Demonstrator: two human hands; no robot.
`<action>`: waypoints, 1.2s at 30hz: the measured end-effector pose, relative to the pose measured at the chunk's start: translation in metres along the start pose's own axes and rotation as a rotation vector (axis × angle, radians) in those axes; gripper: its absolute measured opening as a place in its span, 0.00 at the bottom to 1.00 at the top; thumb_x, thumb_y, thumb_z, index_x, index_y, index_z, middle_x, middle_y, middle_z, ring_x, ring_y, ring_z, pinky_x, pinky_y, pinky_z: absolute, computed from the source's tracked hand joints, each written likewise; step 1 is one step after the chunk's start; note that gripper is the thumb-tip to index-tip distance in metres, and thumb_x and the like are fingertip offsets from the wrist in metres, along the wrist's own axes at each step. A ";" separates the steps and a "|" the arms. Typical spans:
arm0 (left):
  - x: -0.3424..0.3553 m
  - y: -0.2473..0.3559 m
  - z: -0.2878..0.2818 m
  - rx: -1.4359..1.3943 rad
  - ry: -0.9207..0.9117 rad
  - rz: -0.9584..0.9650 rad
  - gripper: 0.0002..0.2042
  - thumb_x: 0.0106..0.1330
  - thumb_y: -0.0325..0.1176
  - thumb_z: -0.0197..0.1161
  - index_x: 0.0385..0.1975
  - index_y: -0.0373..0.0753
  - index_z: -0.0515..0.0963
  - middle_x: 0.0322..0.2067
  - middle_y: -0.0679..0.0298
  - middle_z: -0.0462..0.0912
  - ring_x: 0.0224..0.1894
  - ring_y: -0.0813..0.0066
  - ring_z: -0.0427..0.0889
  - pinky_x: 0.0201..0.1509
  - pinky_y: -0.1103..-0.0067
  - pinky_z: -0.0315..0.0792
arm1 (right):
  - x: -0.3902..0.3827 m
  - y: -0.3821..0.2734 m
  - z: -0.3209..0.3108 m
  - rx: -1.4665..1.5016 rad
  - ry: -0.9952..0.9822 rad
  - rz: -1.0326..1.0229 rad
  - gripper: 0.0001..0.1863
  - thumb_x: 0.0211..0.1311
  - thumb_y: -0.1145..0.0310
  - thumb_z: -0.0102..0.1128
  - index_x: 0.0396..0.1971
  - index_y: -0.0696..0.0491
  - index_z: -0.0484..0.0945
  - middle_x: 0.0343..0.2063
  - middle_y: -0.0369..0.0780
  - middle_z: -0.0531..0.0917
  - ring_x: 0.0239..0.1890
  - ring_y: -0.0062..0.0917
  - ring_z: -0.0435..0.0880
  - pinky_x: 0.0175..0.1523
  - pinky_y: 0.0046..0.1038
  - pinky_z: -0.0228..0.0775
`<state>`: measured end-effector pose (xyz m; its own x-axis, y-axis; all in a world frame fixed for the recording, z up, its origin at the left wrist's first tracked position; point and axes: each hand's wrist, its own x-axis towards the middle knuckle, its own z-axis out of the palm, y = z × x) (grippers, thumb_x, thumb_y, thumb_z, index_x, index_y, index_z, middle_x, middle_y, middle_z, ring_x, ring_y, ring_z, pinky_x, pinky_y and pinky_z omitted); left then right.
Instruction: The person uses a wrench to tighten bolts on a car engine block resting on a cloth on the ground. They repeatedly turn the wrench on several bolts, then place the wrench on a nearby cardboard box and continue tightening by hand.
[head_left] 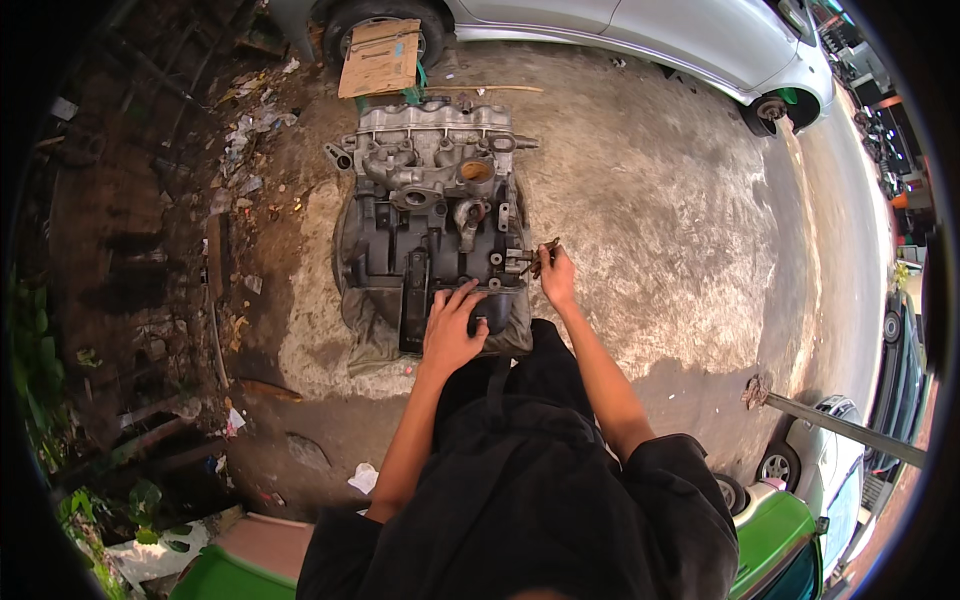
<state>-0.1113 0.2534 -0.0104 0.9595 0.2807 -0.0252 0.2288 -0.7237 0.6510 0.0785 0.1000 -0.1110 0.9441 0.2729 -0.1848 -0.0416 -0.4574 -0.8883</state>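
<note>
An engine (400, 245) lies on the ground in front of me, its upper part bare grey metal and its lower part black. My left hand (458, 325) rests on the near black part, fingers spread and bent over it, with nothing visibly held. At the engine's right side my right hand (556, 275) pinches a small dark brownish metal piece (541, 257). This piece is close against a grey metal fitting (517, 261) on the engine; whether they touch, I cannot tell. The fingers partly cover the piece, so its exact kind does not show.
A dark cloth (372, 340) lies beneath the engine. Beyond it, cardboard with wrenches (380, 57) leans by a wheel of a silver car (680, 35). Litter (250, 150) and scrap cover the ground at left. Green vehicles (775, 545) stand behind me, and a pole (850, 428) juts in at right.
</note>
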 end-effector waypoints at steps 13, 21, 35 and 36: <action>0.006 -0.005 0.005 0.076 -0.058 0.000 0.30 0.60 0.34 0.67 0.65 0.44 0.72 0.74 0.65 0.65 0.74 0.51 0.61 0.75 0.56 0.57 | 0.052 0.015 0.011 -0.188 -0.234 0.004 0.19 0.76 0.58 0.55 0.46 0.63 0.78 0.27 0.52 0.86 0.35 0.45 0.89 0.45 0.43 0.77; 0.019 -0.006 0.007 0.098 -0.137 -0.030 0.32 0.63 0.36 0.66 0.69 0.43 0.68 0.75 0.65 0.62 0.76 0.57 0.60 0.75 0.57 0.58 | 0.067 0.010 0.017 -0.242 -0.346 0.095 0.22 0.75 0.56 0.56 0.48 0.64 0.79 0.29 0.53 0.87 0.38 0.45 0.90 0.48 0.44 0.78; 0.022 -0.006 0.007 0.152 -0.187 -0.040 0.34 0.63 0.38 0.66 0.71 0.47 0.66 0.75 0.68 0.62 0.77 0.62 0.59 0.76 0.57 0.58 | 0.055 -0.007 0.017 -0.167 -0.271 0.093 0.16 0.72 0.63 0.58 0.37 0.65 0.79 0.24 0.50 0.85 0.24 0.37 0.87 0.35 0.38 0.78; 0.022 -0.006 0.007 0.141 -0.180 -0.037 0.34 0.63 0.38 0.66 0.71 0.47 0.66 0.75 0.68 0.62 0.77 0.62 0.59 0.76 0.57 0.59 | 0.049 -0.006 0.017 -0.159 -0.213 0.019 0.16 0.72 0.64 0.58 0.36 0.65 0.78 0.24 0.50 0.85 0.24 0.37 0.87 0.35 0.38 0.77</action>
<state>-0.0902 0.2598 -0.0204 0.9610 0.2008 -0.1903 0.2731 -0.7997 0.5347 0.1193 0.1307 -0.1224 0.8527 0.4273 -0.3006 0.0088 -0.5870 -0.8095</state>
